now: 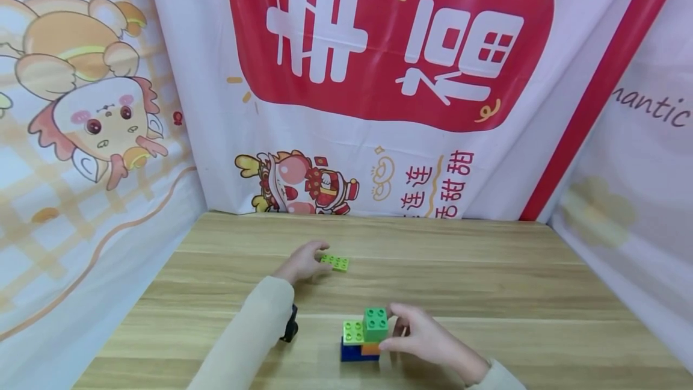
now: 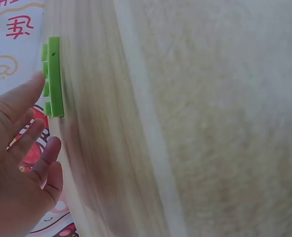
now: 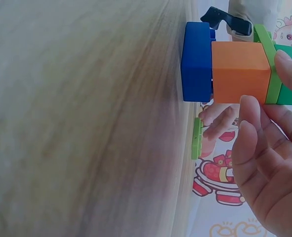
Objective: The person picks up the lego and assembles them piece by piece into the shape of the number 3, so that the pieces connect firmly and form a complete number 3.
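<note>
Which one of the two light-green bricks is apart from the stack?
The light-green brick by the left hand. It is joined to nothing, while the other one sits in the stack, between the orange brick and the green brick.

Flat block (image 1: 337, 262): lime green. Stack: dark blue block (image 1: 351, 353), orange block (image 1: 370, 349), lime plate (image 1: 354, 332), green block (image 1: 376, 325). Sleeve (image 1: 246, 330) cream. Table (image 1: 487, 269) light brown, streaked wood grain. Back cloth (image 1: 206, 107) white, red panel (image 1: 384, 17) with white characters. Left cloth (image 1: 32, 269) white, pale orange checks, cartoon print.
</note>
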The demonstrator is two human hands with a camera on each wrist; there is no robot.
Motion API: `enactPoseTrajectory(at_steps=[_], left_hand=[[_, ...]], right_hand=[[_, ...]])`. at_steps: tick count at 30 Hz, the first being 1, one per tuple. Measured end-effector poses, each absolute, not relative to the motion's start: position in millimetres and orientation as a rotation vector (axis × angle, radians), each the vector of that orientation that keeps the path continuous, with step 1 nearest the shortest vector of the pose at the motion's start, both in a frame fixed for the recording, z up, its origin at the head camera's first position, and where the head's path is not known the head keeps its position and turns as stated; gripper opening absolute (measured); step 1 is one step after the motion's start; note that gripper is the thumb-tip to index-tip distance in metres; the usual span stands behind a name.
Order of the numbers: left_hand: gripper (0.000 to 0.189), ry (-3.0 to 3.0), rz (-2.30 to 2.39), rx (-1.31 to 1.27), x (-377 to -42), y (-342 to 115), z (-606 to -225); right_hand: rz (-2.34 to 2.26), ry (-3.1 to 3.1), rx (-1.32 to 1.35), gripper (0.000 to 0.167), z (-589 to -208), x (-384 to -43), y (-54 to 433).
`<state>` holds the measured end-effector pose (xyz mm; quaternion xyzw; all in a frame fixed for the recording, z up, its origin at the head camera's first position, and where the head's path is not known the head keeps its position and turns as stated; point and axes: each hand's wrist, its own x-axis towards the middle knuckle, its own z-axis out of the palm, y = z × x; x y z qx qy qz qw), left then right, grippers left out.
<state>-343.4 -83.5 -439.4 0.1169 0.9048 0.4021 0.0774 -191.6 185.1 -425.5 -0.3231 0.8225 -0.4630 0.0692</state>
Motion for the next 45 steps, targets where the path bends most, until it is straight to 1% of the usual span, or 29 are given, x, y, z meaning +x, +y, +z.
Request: enactPoseTrajectory(at_steps=[8,22,32,37,45], left_hand=[[0.053,2.776,1.124,0.407,-346,-81,-446],[0.047,2.856,1.079,0.407,-348,-83,-453],[0.046,2.836,1.163,0.461,-344,-88,-451],[0.047,2.803,1.197,0.465,-342,-88,-449],[0.049,2.785,1.291,0.542,-334,-88,-445]], right_hand=[[-1.397,2.47,-0.952,0.025,-424,-191,185],[-1.393,2.476,-0.968,0.026,-427,-193,184],[-1.404,2.453,-0.961,0.026,-427,-193,185],[-1.403,2.45,-0.954,0.025,-426,-193,184],[-1.404,2.452,-0.973,0.025,-426,-191,184]])
